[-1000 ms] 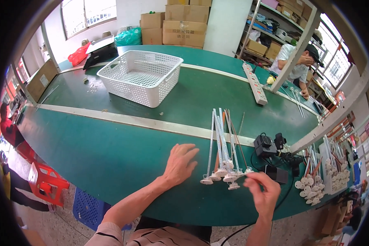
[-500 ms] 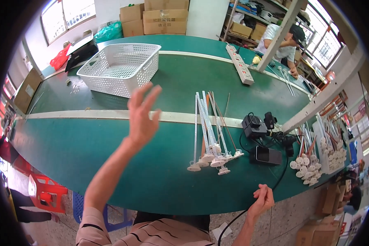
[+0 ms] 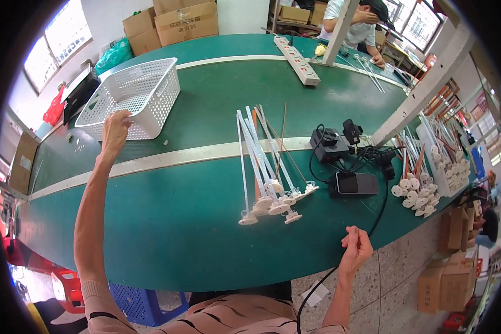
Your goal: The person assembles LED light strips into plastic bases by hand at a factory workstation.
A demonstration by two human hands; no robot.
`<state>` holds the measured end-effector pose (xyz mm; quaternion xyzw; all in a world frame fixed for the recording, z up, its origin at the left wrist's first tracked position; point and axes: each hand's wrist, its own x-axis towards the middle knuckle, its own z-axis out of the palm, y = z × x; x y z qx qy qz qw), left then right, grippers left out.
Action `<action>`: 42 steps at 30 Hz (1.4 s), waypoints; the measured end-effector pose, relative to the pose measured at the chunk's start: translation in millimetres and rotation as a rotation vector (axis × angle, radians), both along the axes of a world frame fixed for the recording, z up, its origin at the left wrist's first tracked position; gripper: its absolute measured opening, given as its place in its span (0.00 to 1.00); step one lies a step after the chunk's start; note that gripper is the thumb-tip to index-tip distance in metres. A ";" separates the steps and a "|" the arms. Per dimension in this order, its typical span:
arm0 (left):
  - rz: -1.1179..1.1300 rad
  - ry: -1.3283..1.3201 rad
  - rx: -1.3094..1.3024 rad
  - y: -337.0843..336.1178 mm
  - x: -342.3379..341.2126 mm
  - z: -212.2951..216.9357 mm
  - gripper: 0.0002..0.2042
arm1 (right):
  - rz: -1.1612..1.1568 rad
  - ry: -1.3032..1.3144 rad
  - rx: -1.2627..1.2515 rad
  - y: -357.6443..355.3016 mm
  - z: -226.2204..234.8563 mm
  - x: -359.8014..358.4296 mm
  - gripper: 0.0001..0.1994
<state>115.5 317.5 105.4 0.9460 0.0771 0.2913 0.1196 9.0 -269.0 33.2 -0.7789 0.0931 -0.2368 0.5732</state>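
My left hand [image 3: 117, 131] reaches far out and has its fingers closed over the near rim of a white perforated plastic basket [image 3: 164, 103]. The basket stands on the far left of the green table, and nothing is visible inside it. Low at the table's near right edge is my right hand [image 3: 355, 249], fingers curled together, with nothing seen in them. A black cable [image 3: 379, 214] passes behind that hand. Between the hands lies a loose bunch of thin strips and rods [image 3: 257, 150] with white round discs [image 3: 278, 207] at their near ends.
A black adapter [image 3: 331, 149], a dark box-shaped device [image 3: 353, 184] and tangled cables sit right of the bunch. More disc-ended rods [image 3: 417, 195] lie at the right edge beside a white post [image 3: 423, 92]. A power strip [image 3: 296, 61] lies farther back, near another person [image 3: 350, 28].
My left hand has moved left and down from the air onto the basket's rim and closed on it. The whole view has shifted. My right hand stays near the cable.
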 end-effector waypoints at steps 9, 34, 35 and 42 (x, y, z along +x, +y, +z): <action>0.063 0.051 0.153 -61.0 -6.1 7.5 0.17 | 0.014 0.025 0.012 7.3 2.8 0.9 0.13; -1.055 0.675 0.510 -298.4 23.2 9.7 0.67 | 0.045 0.061 -0.001 0.5 0.0 -2.6 0.11; -1.064 0.706 0.542 -300.2 26.4 10.2 0.68 | 0.054 0.058 -0.004 0.5 -0.4 -2.6 0.11; -1.086 0.817 0.608 -311.3 40.5 3.1 0.70 | 0.049 0.058 -0.010 0.8 -3.3 -2.8 0.11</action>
